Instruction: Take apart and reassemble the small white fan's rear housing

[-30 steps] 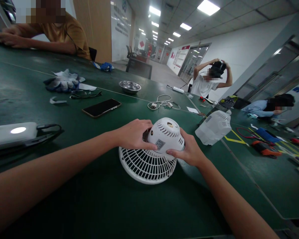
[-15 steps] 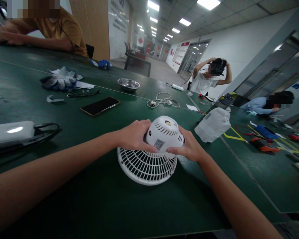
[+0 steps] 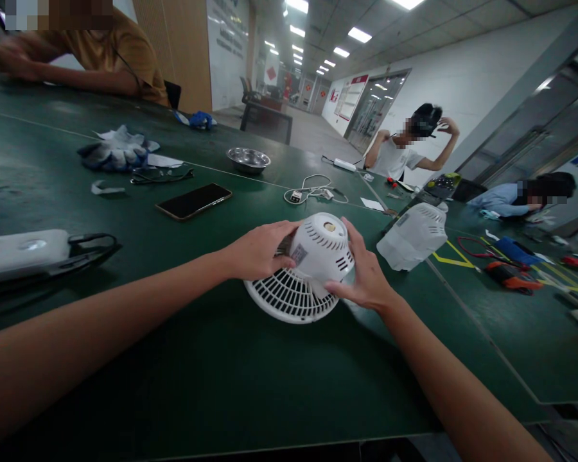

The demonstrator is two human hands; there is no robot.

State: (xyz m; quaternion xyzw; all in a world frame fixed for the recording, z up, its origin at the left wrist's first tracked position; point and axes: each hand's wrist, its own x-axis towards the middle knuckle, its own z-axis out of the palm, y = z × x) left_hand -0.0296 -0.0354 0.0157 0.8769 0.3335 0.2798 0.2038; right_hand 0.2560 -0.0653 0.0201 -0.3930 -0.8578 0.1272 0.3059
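Between my two hands is a white fan head (image 3: pixel 318 247), its vented motor housing turned up and its round slotted grille (image 3: pixel 293 301) underneath, close to the green table. My left hand (image 3: pixel 262 249) grips the housing's left side, thumb near a small grey label. On the other side my right hand (image 3: pixel 363 269) is wrapped round the housing, thumb at its lower front edge. The far part of the grille is hidden behind the housing and my hands. Right of my right hand a white plastic fan part with vent slots (image 3: pixel 411 237) rests on the table.
A phone (image 3: pixel 193 201), a coiled white cable (image 3: pixel 315 192) and a metal bowl (image 3: pixel 248 160) lie beyond my hands. Gloves (image 3: pixel 118 151) are at the far left, a white device (image 3: pixel 24 256) nearer. An orange multimeter (image 3: pixel 513 276) lies right. Several people sit around the table.
The fan head has turned and tilted in my hands: the label has moved left, side slots now face me, and less of the grille shows. A co-worker opposite has lowered one arm.
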